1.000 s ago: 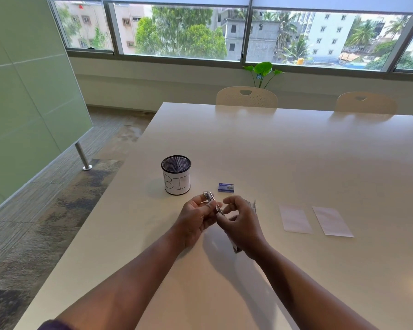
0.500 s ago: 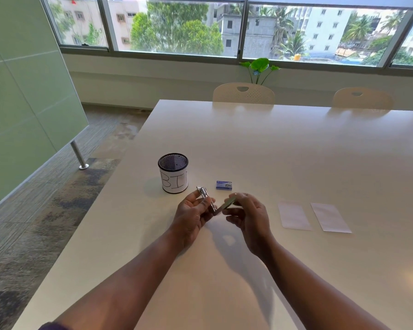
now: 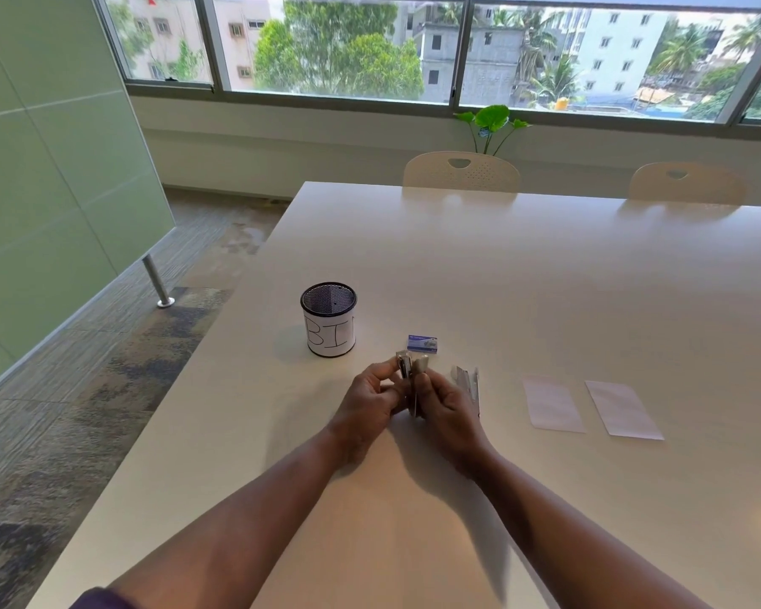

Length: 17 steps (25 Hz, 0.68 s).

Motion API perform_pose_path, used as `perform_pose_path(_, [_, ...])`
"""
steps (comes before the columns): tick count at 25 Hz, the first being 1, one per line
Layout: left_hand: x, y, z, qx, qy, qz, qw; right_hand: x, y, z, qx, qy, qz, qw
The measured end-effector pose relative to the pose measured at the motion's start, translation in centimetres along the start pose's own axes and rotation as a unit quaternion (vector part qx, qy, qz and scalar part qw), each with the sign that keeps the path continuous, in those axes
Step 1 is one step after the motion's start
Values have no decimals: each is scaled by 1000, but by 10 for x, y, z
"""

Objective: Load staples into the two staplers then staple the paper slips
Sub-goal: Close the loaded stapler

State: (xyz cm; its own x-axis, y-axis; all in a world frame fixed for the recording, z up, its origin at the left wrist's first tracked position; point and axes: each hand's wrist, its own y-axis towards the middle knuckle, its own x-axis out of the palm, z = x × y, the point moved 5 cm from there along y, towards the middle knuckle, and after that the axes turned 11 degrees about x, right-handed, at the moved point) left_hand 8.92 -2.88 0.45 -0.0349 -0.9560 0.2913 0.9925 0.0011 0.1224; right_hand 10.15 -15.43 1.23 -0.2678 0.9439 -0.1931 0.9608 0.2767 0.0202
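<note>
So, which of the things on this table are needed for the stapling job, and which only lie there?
Needed for the job:
- stapler, held by left hand and right hand
- second stapler, on the table
- staple box
- two paper slips

Only lying about:
- mesh cup with a handwritten label
- two chairs
- plant

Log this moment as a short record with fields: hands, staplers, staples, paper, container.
left hand: grips the small silver metal stapler held above the white table
right hand: holds the same stapler from the other side
second silver stapler: lying on the table just right of the hands, untouched
small blue staple box: on the table beyond the hands
two white paper slips: flat, side by side, to the right
black mesh cup labelled BIN: upright, to the left
</note>
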Motion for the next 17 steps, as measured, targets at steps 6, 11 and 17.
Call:
perform_pose_path(6, [3, 2, 6, -7, 29, -2, 1000, -4, -1, 3, -38, 3, 11, 999])
perform_pose_path(11, [3, 11, 8, 17, 85, 43, 995, -3, -4, 0, -38, -93, 64, 993])
perform_pose_path(17, [0, 19, 8, 15, 126, 60, 990, -2, -3, -1, -67, -195, 101, 973])
